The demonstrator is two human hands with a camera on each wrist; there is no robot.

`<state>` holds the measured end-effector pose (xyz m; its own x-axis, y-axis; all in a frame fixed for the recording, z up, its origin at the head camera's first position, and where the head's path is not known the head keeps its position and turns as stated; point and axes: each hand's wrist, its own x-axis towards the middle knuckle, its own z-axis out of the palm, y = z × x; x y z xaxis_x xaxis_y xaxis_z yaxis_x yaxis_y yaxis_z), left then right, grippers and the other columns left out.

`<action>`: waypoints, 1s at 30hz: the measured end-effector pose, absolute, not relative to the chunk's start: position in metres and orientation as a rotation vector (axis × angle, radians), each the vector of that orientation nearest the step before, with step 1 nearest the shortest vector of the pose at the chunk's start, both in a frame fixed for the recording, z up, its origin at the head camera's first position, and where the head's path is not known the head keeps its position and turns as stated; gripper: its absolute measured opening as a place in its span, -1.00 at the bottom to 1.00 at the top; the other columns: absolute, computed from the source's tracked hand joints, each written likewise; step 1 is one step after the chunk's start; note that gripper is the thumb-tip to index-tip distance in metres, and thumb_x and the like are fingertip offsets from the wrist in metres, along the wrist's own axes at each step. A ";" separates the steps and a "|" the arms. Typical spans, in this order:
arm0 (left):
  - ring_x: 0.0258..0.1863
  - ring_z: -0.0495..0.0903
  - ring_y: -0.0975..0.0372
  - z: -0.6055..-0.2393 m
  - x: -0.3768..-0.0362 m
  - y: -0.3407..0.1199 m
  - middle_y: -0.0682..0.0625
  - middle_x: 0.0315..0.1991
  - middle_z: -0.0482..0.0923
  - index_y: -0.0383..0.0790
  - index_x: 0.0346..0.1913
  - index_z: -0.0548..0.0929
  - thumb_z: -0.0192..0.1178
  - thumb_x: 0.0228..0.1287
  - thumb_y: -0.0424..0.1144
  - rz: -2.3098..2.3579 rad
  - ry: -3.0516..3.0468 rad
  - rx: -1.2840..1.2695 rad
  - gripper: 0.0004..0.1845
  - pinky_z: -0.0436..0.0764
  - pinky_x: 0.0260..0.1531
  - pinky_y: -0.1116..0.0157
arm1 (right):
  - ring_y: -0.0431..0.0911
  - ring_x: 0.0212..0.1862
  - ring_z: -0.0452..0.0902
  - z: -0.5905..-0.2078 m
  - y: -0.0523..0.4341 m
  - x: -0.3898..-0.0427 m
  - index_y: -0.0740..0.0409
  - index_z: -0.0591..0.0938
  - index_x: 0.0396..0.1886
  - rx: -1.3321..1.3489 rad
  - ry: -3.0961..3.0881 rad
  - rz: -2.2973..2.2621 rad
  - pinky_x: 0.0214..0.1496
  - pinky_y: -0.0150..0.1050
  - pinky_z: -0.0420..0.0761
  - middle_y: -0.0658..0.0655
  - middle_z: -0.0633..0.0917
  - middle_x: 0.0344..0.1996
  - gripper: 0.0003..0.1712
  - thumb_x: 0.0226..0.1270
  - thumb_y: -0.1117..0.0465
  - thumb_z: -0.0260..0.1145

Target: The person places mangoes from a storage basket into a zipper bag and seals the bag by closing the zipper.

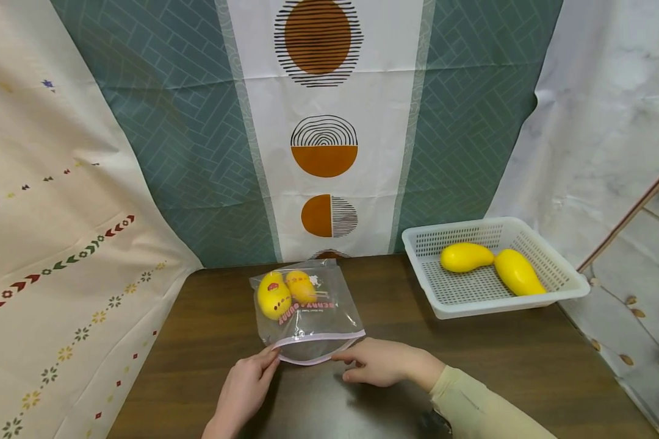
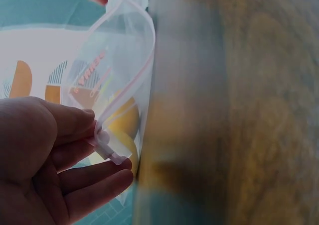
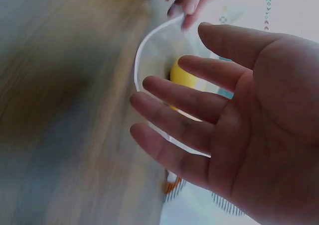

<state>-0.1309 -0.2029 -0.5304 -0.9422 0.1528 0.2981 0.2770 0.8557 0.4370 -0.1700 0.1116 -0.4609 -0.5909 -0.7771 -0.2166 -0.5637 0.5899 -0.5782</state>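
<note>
A clear zip bag [image 1: 306, 317] lies flat on the dark wooden table [image 1: 527, 366], its pink-edged mouth toward the person and two yellow mangoes [image 1: 274, 295] inside at the far end. The left hand [image 1: 245, 387] pinches the left corner of the mouth between thumb and fingertips; the left wrist view shows the zip tab caught there. The right hand [image 1: 379, 362] rests at the right corner, fingers loosely straight and a little spread, touching the rim rather than clamping it. The film looks thin, soft and slippery, likely to sag and crumple, so the stiffer zip strip seems the safest place to grip; the fruit will weigh down the far end. A white basket [image 1: 573, 286] with two more mangoes [image 1: 518, 272] sits well apart on the right. Patterned cloths [image 1: 198, 152] hang behind the table.
</note>
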 end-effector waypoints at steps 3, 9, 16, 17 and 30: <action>0.08 0.79 0.06 -0.532 -0.131 -0.205 -0.02 0.14 0.78 -0.22 0.10 0.86 0.46 0.40 -0.29 -0.724 -2.794 -0.298 -0.74 0.73 0.08 -0.05 | -0.22 0.14 0.67 -0.460 0.126 -0.171 0.01 0.60 0.49 -1.042 2.385 -0.664 0.15 -0.25 0.66 0.04 0.77 0.16 -0.46 0.61 0.02 0.34; 0.07 0.79 0.04 -0.534 -0.131 -0.209 -0.05 0.13 0.78 -0.24 0.08 0.86 0.46 0.39 -0.31 -0.726 -2.779 -0.297 -0.75 0.73 0.07 -0.06 | -0.27 0.06 0.68 -0.456 0.157 -0.178 0.03 0.62 0.46 -1.021 2.415 -0.747 0.16 -0.20 0.69 0.09 0.78 0.15 -0.49 0.62 0.02 0.32; 0.09 0.78 0.03 -0.533 -0.130 -0.217 -0.05 0.14 0.78 -0.25 0.07 0.87 0.45 0.39 -0.32 -0.741 -2.784 -0.278 -0.76 0.72 0.06 -0.08 | -0.29 0.01 0.67 -0.450 0.192 -0.185 0.00 0.67 0.38 -1.031 2.488 -0.891 0.07 -0.22 0.70 -0.11 0.79 0.03 -0.60 0.66 0.09 0.28; 0.09 0.78 0.04 -0.533 -0.130 -0.218 -0.05 0.14 0.78 -0.25 0.07 0.87 0.45 0.40 -0.32 -0.743 -2.789 -0.271 -0.76 0.72 0.06 -0.08 | -0.29 0.00 0.67 -0.449 0.196 -0.186 -0.01 0.68 0.36 -1.031 2.502 -0.917 0.05 -0.22 0.70 -0.13 0.78 0.02 -0.62 0.66 0.09 0.28; 0.11 0.77 0.05 -0.534 -0.136 -0.218 -0.03 0.18 0.76 -0.24 0.12 0.85 0.44 0.41 -0.30 -0.744 -2.794 -0.258 -0.73 0.71 0.09 -0.08 | -0.08 -0.11 0.77 -0.431 0.282 -0.208 0.13 0.73 0.27 -0.748 2.762 -1.148 -0.09 -0.27 0.73 -0.02 0.82 -0.07 -0.67 0.66 0.17 0.29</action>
